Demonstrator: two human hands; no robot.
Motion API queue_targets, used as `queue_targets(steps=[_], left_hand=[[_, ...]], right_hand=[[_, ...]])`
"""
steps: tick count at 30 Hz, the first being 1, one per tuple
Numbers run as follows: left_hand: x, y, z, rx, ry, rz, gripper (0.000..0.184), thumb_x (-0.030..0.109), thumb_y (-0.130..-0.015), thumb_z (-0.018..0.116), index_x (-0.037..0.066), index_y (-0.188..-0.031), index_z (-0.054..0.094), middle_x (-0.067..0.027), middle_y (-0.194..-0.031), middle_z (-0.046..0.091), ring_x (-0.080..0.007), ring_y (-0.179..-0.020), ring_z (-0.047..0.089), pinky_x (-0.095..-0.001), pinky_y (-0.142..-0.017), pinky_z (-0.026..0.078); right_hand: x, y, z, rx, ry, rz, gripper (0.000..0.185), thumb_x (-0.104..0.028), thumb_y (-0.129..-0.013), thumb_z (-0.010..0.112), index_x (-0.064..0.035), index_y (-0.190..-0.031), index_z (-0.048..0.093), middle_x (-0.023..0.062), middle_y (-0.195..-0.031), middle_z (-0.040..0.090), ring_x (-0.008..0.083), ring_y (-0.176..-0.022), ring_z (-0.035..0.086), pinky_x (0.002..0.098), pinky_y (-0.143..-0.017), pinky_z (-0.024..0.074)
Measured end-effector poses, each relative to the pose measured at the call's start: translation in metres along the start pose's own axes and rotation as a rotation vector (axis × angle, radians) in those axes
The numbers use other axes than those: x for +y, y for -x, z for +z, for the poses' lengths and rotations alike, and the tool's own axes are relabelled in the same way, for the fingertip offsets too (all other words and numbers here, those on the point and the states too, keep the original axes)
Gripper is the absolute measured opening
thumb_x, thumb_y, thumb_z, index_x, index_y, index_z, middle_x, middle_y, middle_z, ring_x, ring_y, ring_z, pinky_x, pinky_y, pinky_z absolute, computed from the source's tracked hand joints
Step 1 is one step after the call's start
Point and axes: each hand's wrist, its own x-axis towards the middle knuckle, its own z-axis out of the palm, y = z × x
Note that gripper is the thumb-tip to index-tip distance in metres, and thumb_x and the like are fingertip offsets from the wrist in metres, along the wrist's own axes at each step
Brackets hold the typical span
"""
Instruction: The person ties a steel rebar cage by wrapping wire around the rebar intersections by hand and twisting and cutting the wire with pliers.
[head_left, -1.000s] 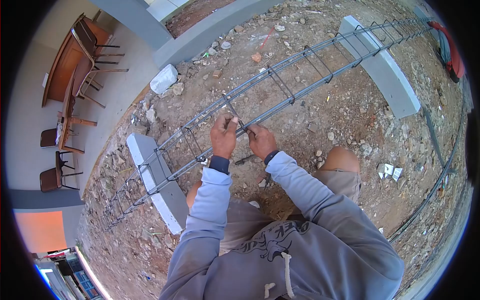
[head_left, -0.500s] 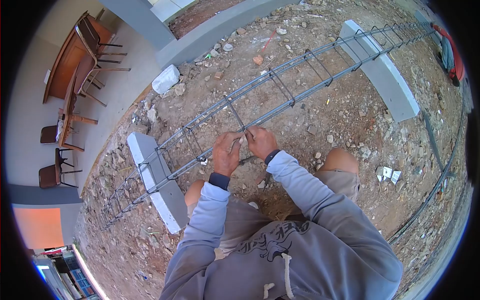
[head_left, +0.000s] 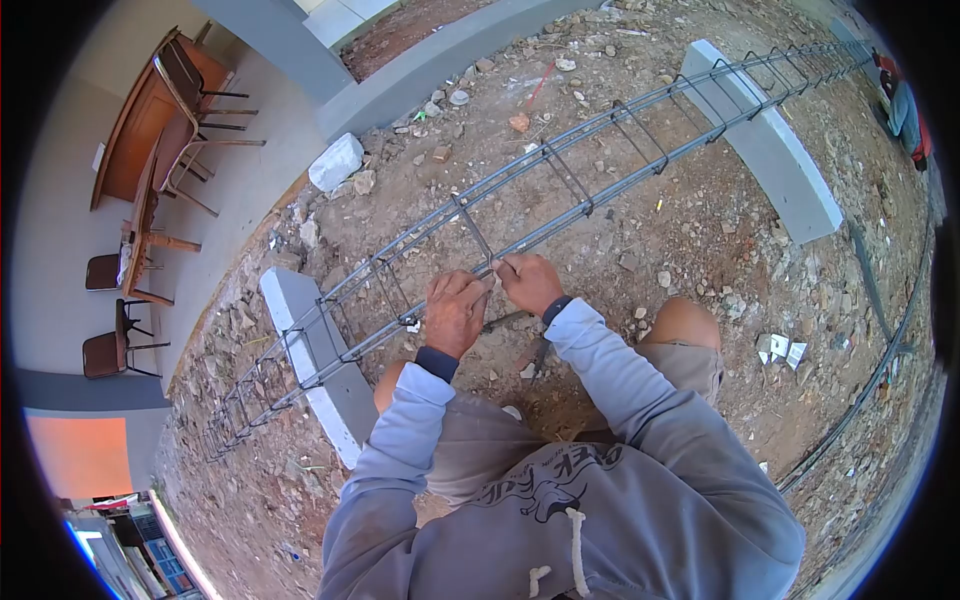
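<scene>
A long rebar cage (head_left: 573, 213) of steel bars and square stirrups runs diagonally in front of me, from lower left to upper right. My left hand (head_left: 455, 314) is closed at its near bar, with thumb and fingers around a spot beside a stirrup (head_left: 471, 227). Just to the right, my right hand (head_left: 531, 284) pinches at the same crossing, its fingertips close to the left hand's. Anything thin between the right fingertips, such as a wire, is too small to make out. The cage rests across two grey blocks, one at left (head_left: 318, 365) and one at right (head_left: 775, 160).
Rubble and stones cover the dirt ground (head_left: 690, 245). A white block (head_left: 336, 162) lies near the porch edge, where chairs (head_left: 178, 130) stand. Beneath my hands, a dark tool (head_left: 541, 358) lies on the ground. A cable (head_left: 850, 405) runs at right. Another person (head_left: 905, 115) is at the cage's far end.
My right hand has shifted slightly right, opening a small gap from my left hand. The person at the far end has moved a little. The cage stays on its blocks.
</scene>
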Motion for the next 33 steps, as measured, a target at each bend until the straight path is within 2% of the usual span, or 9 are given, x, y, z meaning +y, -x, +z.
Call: queue_targets(steps=[6, 9, 12, 15, 20, 23, 29, 32, 33], left_hand=[[-0.005, 0.002, -0.002, -0.012, 0.105, -0.068, 0.025, 0.007, -0.076, 0.066, 0.013, -0.100, 0.068, -0.0072, -0.096, 0.061, -0.0272, -0.093, 0.059, -0.0405, -0.085, 0.043], [-0.015, -0.006, 0.001, 0.036, 0.349, -0.246, 0.024, 0.016, -0.078, 0.069, 0.009, -0.101, 0.067, -0.0104, -0.099, 0.062, -0.0293, -0.094, 0.061, -0.0395, -0.083, 0.047], [-0.026, -0.016, 0.007, -0.079, 0.286, -0.442, 0.032, 0.026, -0.077, 0.072, 0.005, -0.101, 0.067, -0.0140, -0.098, 0.064, -0.0300, -0.093, 0.063, -0.0381, -0.081, 0.049], [-0.041, -0.032, 0.002, -0.465, 0.348, -0.523, 0.042, 0.033, -0.074, 0.073, 0.003, -0.103, 0.066, -0.0163, -0.097, 0.066, -0.0285, -0.092, 0.064, -0.0375, -0.081, 0.049], [-0.045, -0.042, 0.004, -0.515, 0.086, -0.361, 0.032, 0.031, -0.077, 0.069, 0.004, -0.094, 0.064, -0.0198, -0.083, 0.067, -0.0363, -0.079, 0.065, -0.0447, -0.072, 0.050], [-0.035, -0.042, 0.012, -0.423, -0.033, -0.357, 0.025, 0.027, -0.079, 0.066, 0.005, -0.089, 0.060, -0.0207, -0.076, 0.065, -0.0411, -0.074, 0.063, -0.0489, -0.067, 0.049], [-0.037, -0.036, 0.033, -0.258, 0.051, -0.405, 0.020, 0.019, -0.080, 0.065, 0.003, -0.091, 0.057, -0.0209, -0.076, 0.065, -0.0389, -0.074, 0.064, -0.0458, -0.066, 0.050], [-0.040, -0.042, 0.034, -0.275, 0.252, -0.486, 0.025, 0.015, -0.080, 0.067, 0.001, -0.097, 0.055, -0.0192, -0.085, 0.067, -0.0326, -0.079, 0.067, -0.0406, -0.068, 0.052], [-0.042, -0.045, 0.033, -0.297, 0.342, -0.525, 0.027, 0.014, -0.080, 0.067, 0.000, -0.099, 0.055, -0.0186, -0.088, 0.068, -0.0305, -0.081, 0.067, -0.0392, -0.070, 0.052]], right_hand=[[-0.004, -0.003, -0.004, -0.028, 0.065, -0.017, 0.030, -0.031, -0.088, 0.059, -0.0026, -0.077, 0.063, 0.0214, -0.071, 0.063, 0.0416, -0.070, 0.061, 0.0505, -0.064, 0.0477], [-0.006, -0.006, -0.002, -0.035, 0.141, 0.010, 0.031, -0.031, -0.088, 0.059, -0.0022, -0.078, 0.063, 0.0214, -0.071, 0.063, 0.0413, -0.071, 0.062, 0.0504, -0.066, 0.0483], [-0.013, -0.005, -0.002, -0.073, 0.193, 0.089, 0.032, -0.031, -0.088, 0.060, -0.0013, -0.079, 0.063, 0.0220, -0.074, 0.064, 0.0408, -0.075, 0.063, 0.0501, -0.068, 0.0492], [-0.016, -0.006, 0.000, -0.060, 0.210, 0.146, 0.032, -0.032, -0.087, 0.061, -0.0011, -0.078, 0.063, 0.0226, -0.077, 0.065, 0.0409, -0.077, 0.063, 0.0498, -0.070, 0.0492], [-0.014, -0.012, 0.006, -0.053, 0.142, 0.248, 0.030, -0.031, -0.083, 0.064, -0.0025, -0.073, 0.066, 0.0239, -0.076, 0.064, 0.0422, -0.077, 0.062, 0.0487, -0.069, 0.0483], [-0.024, -0.014, 0.004, -0.109, -0.016, 0.468, 0.037, -0.033, -0.085, 0.060, 0.0027, -0.082, 0.070, 0.0259, -0.088, 0.065, 0.0410, -0.087, 0.063, 0.0481, -0.079, 0.0486], [-0.015, -0.009, 0.016, -0.074, -0.464, 0.650, 0.032, -0.027, -0.087, 0.062, 0.0041, -0.079, 0.068, 0.0174, -0.072, 0.066, 0.0271, -0.065, 0.064, 0.0382, -0.061, 0.0488], [-0.020, -0.006, 0.005, -0.121, -0.661, 0.672, 0.028, -0.025, -0.091, 0.061, -0.0042, -0.072, 0.061, 0.0004, -0.057, 0.052, 0.0090, -0.045, 0.045, 0.0262, -0.041, 0.0338], [-0.019, -0.005, 0.004, -0.129, -0.682, 0.664, 0.029, -0.025, -0.091, 0.061, -0.0034, -0.072, 0.061, 0.0010, -0.057, 0.052, 0.0094, -0.046, 0.045, 0.0269, -0.042, 0.0345]])
